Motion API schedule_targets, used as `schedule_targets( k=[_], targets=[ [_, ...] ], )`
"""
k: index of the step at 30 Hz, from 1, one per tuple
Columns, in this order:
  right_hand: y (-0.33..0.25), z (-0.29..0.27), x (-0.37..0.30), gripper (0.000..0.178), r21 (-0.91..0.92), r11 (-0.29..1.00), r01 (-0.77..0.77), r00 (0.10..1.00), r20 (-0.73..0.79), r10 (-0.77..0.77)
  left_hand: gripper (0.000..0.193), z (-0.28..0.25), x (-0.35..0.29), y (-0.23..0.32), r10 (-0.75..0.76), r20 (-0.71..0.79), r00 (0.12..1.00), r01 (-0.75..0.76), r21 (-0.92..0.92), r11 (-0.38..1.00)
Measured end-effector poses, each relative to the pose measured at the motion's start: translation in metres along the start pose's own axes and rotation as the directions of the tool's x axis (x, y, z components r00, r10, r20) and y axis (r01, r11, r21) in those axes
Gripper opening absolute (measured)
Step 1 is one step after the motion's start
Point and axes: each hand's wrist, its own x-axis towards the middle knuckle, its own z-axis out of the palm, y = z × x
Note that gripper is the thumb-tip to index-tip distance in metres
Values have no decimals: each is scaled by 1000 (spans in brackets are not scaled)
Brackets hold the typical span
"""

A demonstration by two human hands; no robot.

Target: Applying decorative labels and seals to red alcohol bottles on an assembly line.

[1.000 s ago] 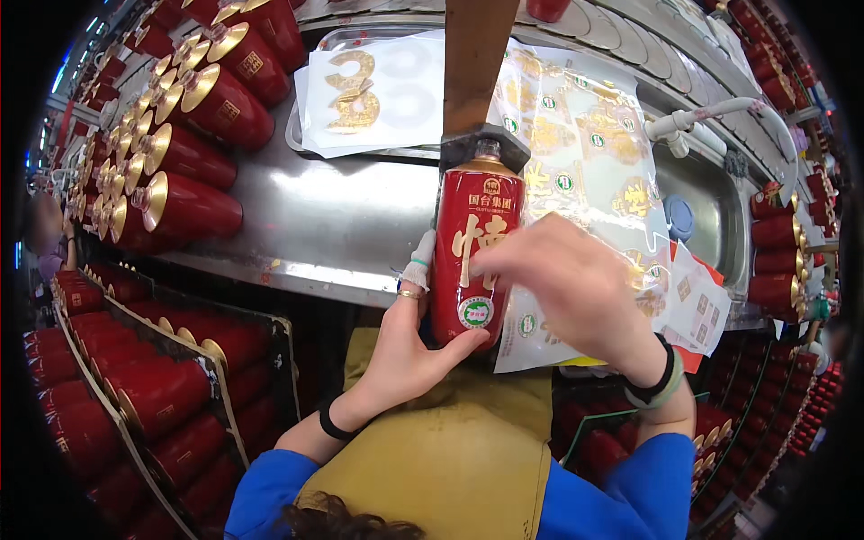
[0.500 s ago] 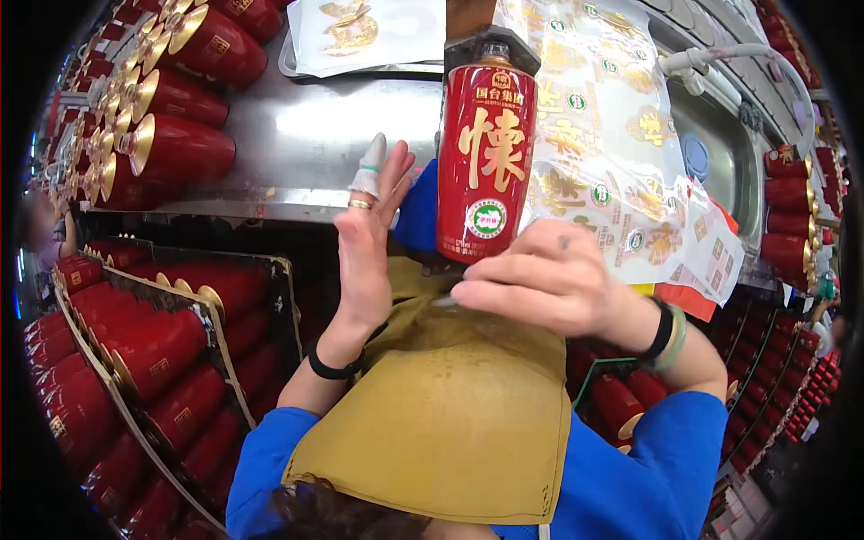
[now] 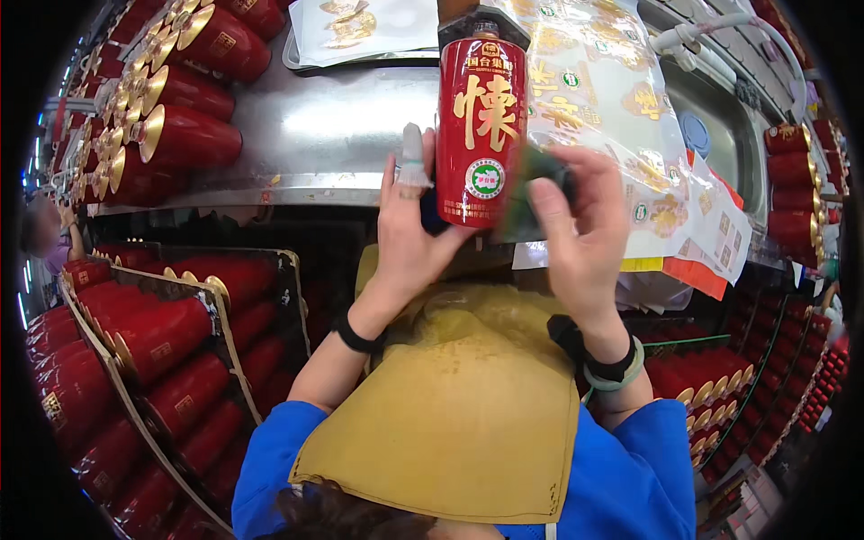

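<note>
A glossy red bottle with gold characters and a round green-and-white sticker lies with its dark neck pointing away from me. My left hand cradles its lower left side, thumb at the base and fingers reaching up along the side. A pale finger cot covers one finger of that hand. In my right hand is a dark green flat pad, held against or just beside the bottle's lower right side. Motion blurs the pad, so its exact kind is unclear.
Clear sheets of gold and green stickers cover the bench right of the bottle, before a metal sink. Red bottles are stacked at the far left. Crates of more bottles stand below on both sides. A tray holds a gold-printed sheet.
My left hand has come in from the left to the bottle's base. My right hand has turned and moved right, now with the green pad. The bottle has shifted slightly away from me.
</note>
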Motion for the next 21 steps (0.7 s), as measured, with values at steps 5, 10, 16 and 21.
schedule_targets(
  k=[5,10,16,21],
  targets=[
    [21,-17,15,23,-251,961,-114,988,-126,85,61,-9,6,11,-2,12,1000,4,-144,990],
    [0,1,-6,25,-157,987,-28,999,-46,21,89,-11,5,14,96,32,995,-95,-38,995],
    [-14,18,-3,25,-190,978,-89,995,-55,80,82,-12,11,22,201,-66,977,-197,70,978],
    [-29,17,33,23,-272,927,259,955,217,-204,87,-14,8,15,133,-97,986,-131,20,991]
  ],
)
